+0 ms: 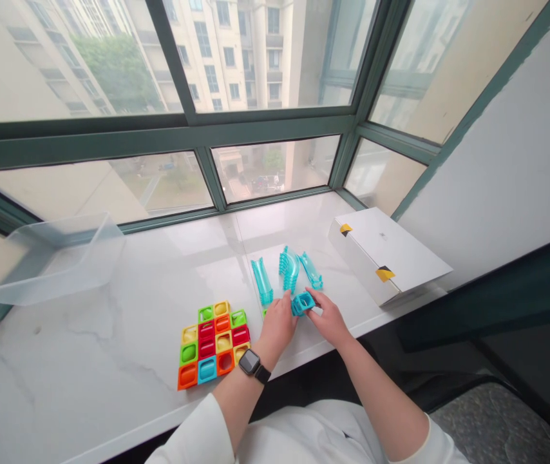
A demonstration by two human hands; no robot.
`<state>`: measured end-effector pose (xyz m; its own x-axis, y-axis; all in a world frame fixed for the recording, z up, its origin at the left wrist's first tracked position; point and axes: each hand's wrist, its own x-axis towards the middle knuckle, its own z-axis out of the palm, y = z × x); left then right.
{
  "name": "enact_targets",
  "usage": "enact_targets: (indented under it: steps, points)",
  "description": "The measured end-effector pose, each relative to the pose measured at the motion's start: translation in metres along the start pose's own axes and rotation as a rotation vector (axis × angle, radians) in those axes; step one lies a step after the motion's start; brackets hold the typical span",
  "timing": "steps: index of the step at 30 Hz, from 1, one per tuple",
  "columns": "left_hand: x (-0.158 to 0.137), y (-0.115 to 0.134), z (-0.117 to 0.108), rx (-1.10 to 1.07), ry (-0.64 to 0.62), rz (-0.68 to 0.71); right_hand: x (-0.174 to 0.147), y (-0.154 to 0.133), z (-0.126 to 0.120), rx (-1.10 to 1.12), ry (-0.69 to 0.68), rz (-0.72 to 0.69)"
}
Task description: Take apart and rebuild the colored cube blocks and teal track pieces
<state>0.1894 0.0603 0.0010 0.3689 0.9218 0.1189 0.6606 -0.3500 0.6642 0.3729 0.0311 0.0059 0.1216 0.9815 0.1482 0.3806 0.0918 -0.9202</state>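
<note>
My left hand (279, 325), with a smartwatch on its wrist, and my right hand (329, 316) meet over the white marble sill (111, 335). Together they hold a small turquoise cube-shaped block (303, 302) between the fingertips. Just beyond the hands lie three translucent turquoise track pieces: a straight one (262, 281), a curved ribbed one (289, 269) and a slanted one (312, 270). To the left of my left hand sits a flat cluster of several coloured square blocks (214, 343) in green, yellow, red, orange and blue.
A clear plastic bin (55, 258) stands at the far left of the sill. A white cardboard box (387, 254) with yellow-black tape lies at the right. Window frames (207, 135) rise behind the sill. A dark chair edge (473, 386) is at lower right.
</note>
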Motion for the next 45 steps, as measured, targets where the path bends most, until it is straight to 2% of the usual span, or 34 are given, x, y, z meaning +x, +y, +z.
enact_targets:
  steps: [11, 27, 39, 45]
  points:
    - [0.004, 0.002, -0.001, 0.071, -0.053, -0.047, 0.000, 0.004, 0.007, -0.027, -0.052, 0.001]
    - [0.006, 0.003, -0.005, 0.174, -0.106, -0.088, -0.001, 0.019, 0.015, 0.001, -0.020, -0.005]
    - [0.007, 0.005, -0.007, 0.260, -0.123, -0.061, -0.002, 0.021, 0.016, -0.031, -0.003, -0.050]
    - [0.002, 0.016, -0.016, 0.282, -0.118, -0.009, -0.002, 0.029, 0.018, -0.052, 0.010, -0.084]
